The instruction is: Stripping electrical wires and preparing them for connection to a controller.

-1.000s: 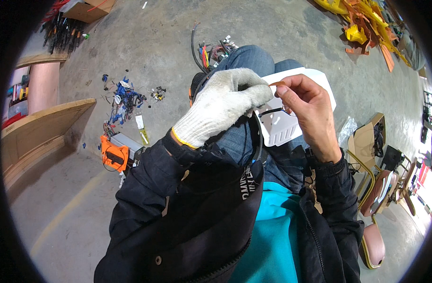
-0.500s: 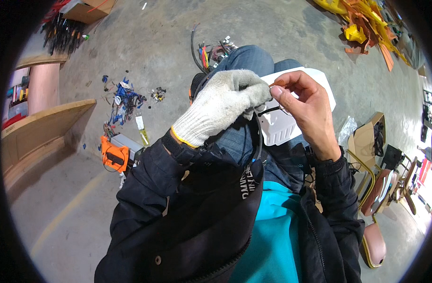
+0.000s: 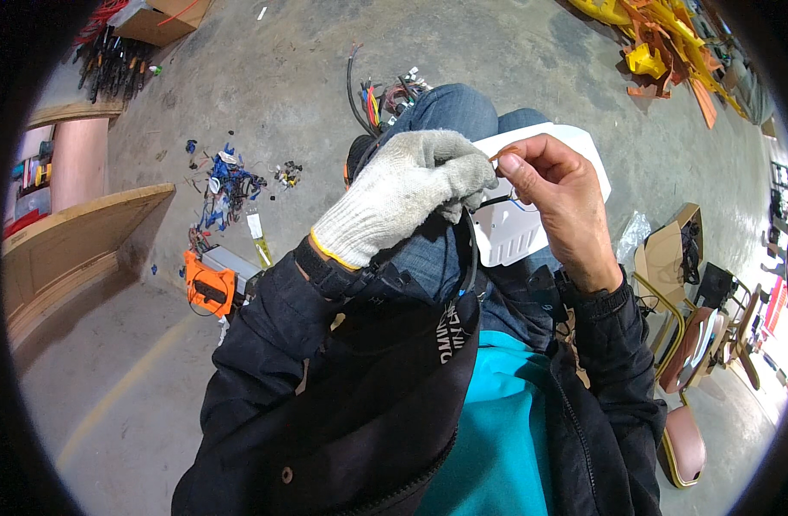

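Observation:
My left hand (image 3: 420,189), in a pale knitted glove with a yellow cuff edge, is closed above my thighs. From under its fingers a black cable (image 3: 495,202) sticks out toward my right hand, with thin wires at its end. My bare right hand (image 3: 557,189) pinches a thin orange-brown wire (image 3: 495,159) between thumb and forefinger, right beside the gloved fingertips. Below both hands a white plastic cover (image 3: 506,236) with slots rests across my lap. The glove hides how the left fingers grip the cable.
Cut cables (image 3: 381,103) lie beyond my knees. On the floor to the left are a blue wire heap (image 3: 226,189), an orange-ended device (image 3: 209,284) and a wooden panel (image 3: 93,215). To the right stand a cardboard box (image 3: 661,258) and chairs (image 3: 682,439); yellow plastic scrap (image 3: 648,60) lies far right.
My right fingers have shifted very slightly, and a little more of the orange-brown wire shows between the hands. The left hand stays nearly where it was.

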Available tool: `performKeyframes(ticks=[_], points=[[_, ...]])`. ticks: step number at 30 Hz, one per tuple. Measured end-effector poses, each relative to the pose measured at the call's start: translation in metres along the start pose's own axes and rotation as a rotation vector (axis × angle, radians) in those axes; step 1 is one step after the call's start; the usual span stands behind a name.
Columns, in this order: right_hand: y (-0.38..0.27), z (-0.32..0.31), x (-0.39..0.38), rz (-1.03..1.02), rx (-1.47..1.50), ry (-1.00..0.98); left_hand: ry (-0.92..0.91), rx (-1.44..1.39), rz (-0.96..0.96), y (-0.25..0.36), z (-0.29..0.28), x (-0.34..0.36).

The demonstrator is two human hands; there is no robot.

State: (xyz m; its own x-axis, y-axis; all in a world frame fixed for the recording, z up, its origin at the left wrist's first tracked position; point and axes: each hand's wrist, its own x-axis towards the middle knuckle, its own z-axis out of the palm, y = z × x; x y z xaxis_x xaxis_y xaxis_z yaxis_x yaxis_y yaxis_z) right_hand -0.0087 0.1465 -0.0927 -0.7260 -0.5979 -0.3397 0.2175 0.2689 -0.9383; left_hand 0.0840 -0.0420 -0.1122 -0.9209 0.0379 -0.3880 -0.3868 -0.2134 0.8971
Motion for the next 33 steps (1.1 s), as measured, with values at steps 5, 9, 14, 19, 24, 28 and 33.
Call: performKeyframes(ticks=[5,9,14,19,24,28,33], points=[[0.007,-0.002,0.002,0.091,0.208,-0.054,-0.028,-0.087,0.015,-0.004,-0.002,0.000],[0.006,-0.001,0.003,0.238,0.357,-0.092,-0.062,-0.108,0.030,-0.005,-0.003,-0.001],[0.011,-0.002,0.006,0.265,0.419,-0.168,-0.075,-0.143,0.002,-0.007,-0.004,-0.001],[0.004,0.002,0.000,0.055,0.169,-0.063,-0.069,-0.172,-0.039,-0.002,-0.006,-0.001],[0.001,0.004,-0.001,-0.085,-0.016,-0.041,-0.049,-0.241,-0.047,-0.003,-0.005,-0.001],[0.003,0.004,0.000,-0.145,-0.123,-0.017,-0.079,-0.204,-0.060,-0.005,-0.009,0.002],[0.004,0.004,0.000,-0.204,-0.168,0.013,-0.050,-0.246,-0.071,-0.001,-0.004,0.003]])
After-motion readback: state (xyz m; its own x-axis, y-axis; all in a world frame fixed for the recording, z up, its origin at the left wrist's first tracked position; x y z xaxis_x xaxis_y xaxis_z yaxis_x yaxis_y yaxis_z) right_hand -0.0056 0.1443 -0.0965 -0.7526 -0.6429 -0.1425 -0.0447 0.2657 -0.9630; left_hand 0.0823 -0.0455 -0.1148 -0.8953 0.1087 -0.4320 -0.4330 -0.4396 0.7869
